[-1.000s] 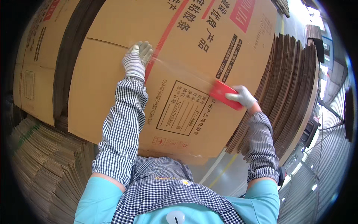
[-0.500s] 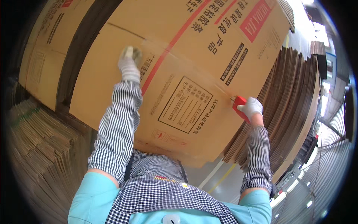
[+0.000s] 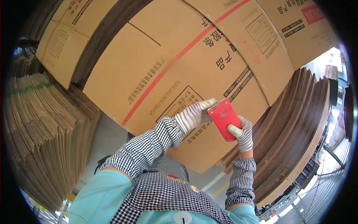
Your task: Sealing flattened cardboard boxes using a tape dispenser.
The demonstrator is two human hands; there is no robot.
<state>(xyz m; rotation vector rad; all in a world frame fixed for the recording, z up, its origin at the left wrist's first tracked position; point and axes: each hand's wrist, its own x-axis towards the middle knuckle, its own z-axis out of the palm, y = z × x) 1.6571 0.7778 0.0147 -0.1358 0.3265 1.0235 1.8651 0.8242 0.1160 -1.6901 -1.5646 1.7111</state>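
A large flat brown carton (image 3: 123, 71) with a red stripe and dark print lies before me. In my gloved right hand (image 3: 244, 134) is a red tape dispenser (image 3: 225, 120), held above the carton's near right part with its metal edge facing left. My gloved left hand (image 3: 194, 114) reaches across the carton to that metal edge. Its fingers are drawn together there and slightly blurred. Whatever they pinch is hidden from me. Striped sleeve covers wrap both of my forearms.
Tall stacks of flat cardboard stand at the left (image 3: 48, 123) and at the right (image 3: 291, 130). Another printed carton (image 3: 69, 33) lies at the far left. More carton panels (image 3: 298, 30) extend to the far right. Grey floor (image 3: 108, 142) shows between the stacks.
My left hand has left the carton's left part and come right to the dispenser. The dispenser has been lifted off the carton's right edge and turned. The carton panels lie differently, and the view has shifted.
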